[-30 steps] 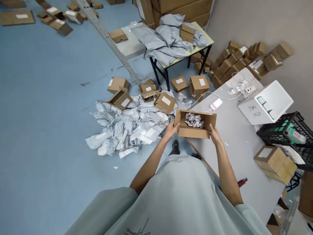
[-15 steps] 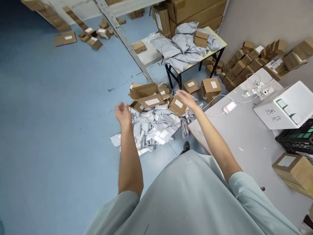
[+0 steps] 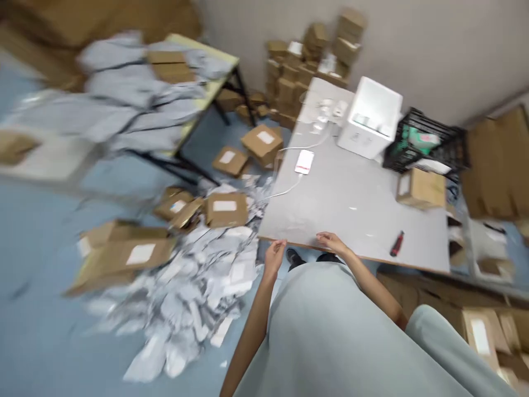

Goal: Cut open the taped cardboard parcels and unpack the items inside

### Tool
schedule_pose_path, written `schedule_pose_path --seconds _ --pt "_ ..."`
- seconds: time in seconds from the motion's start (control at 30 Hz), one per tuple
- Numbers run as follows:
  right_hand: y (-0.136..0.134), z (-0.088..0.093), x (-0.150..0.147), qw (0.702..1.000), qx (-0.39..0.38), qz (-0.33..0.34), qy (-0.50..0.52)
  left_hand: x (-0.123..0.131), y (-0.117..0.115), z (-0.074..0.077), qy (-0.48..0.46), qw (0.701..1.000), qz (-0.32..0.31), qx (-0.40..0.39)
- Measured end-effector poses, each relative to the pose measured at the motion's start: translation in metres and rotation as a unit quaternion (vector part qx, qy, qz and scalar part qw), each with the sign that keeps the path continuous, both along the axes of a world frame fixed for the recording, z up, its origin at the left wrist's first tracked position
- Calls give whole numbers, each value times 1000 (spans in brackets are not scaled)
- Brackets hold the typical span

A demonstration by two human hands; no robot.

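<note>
My left hand (image 3: 274, 257) is near the front left corner of the grey-topped table (image 3: 330, 204). Its fingers are loosely bent and nothing shows in them. At the same front edge, to the right, my right hand (image 3: 332, 242) hovers with fingers slightly curled and apart, also without anything in it. On the table, beyond both hands, lies a phone (image 3: 305, 162) with a white cable attached. A red and black box cutter (image 3: 397, 243) rests to the right of my right hand.
Grey mailer bags (image 3: 182, 309) and opened cartons (image 3: 140, 253) cover the floor at left. A white foam box (image 3: 370, 118), a black crate (image 3: 425, 143) and a carton (image 3: 421, 188) stand at the table's far right. Stacked boxes (image 3: 289, 91) line the wall; another table (image 3: 209, 91) holds grey parcels.
My view has swung right, from the floor pile toward the grey-topped table. Both hands have dropped closer to my body and nearer each other, at the table's front edge.
</note>
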State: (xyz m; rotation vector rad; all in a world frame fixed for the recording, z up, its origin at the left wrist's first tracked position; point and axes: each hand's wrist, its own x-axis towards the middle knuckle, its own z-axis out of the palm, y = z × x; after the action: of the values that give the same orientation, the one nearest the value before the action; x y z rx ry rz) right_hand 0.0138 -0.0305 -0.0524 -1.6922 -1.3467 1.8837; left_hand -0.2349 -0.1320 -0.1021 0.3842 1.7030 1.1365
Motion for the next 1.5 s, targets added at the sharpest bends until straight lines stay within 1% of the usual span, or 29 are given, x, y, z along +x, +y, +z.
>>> schedule_pose_path --seconds 0.1,0.17,0.23,0.3,0.37,0.43,0.5,0.6,0.7,0.77,0.83,0.9,0.93,0.97,1.03,1.07,1.13,1.23,1.3,1.4,1.47,1.5 --pt "-10 10 58 991 -29 -127 6 36 40 1 -28 993 -114 13" --pt "-17 17 96 980 -27 -197 29 58 71 2 -33 985 -168 21" --pt "-25 24 133 967 -6 -252 44 81 103 5 -32 976 -212 34" --pt "-36 30 167 952 12 -301 53 107 132 14 -29 968 -246 50" --pt "-45 33 200 938 21 -341 58 134 156 26 -23 960 -271 65" --pt "-47 33 231 928 27 -366 62 164 175 38 -15 955 -287 74" --pt "-41 28 264 924 32 -375 62 194 188 46 -7 950 -303 77" --pt "-15 17 319 927 56 -370 31 242 197 52 6 943 -328 59" --pt "29 6 380 923 120 -362 -49 292 204 53 10 937 -349 31" --pt "66 3 423 908 180 -356 -128 328 212 55 10 931 -365 18" --pt "106 1 462 884 238 -344 -209 365 223 58 12 924 -382 17" --pt "147 -1 494 863 274 -333 -264 399 236 64 15 919 -394 32" --pt "167 -3 506 858 281 -326 -278 415 241 67 18 916 -398 41" --pt "186 -6 516 858 284 -319 -286 428 246 71 22 914 -402 49" --pt "218 -13 529 867 278 -296 -287 449 251 76 30 907 -417 56" --pt "230 -18 533 873 269 -288 -286 455 252 78 33 903 -425 54" --pt "244 -28 538 879 246 -285 -292 462 250 79 33 898 -436 39" --pt "248 -40 544 866 234 -301 -323 461 244 76 27 902 -432 8" --pt "247 -44 547 857 235 -307 -342 458 241 73 24 903 -429 -3" --pt "252 -40 549 855 211 -319 -351 455 238 70 17 902 -431 -5" --pt "255 -32 549 853 194 -329 -354 452 236 70 11 903 -430 2" --pt "254 -28 548 847 193 -339 -360 451 235 71 6 903 -430 8"
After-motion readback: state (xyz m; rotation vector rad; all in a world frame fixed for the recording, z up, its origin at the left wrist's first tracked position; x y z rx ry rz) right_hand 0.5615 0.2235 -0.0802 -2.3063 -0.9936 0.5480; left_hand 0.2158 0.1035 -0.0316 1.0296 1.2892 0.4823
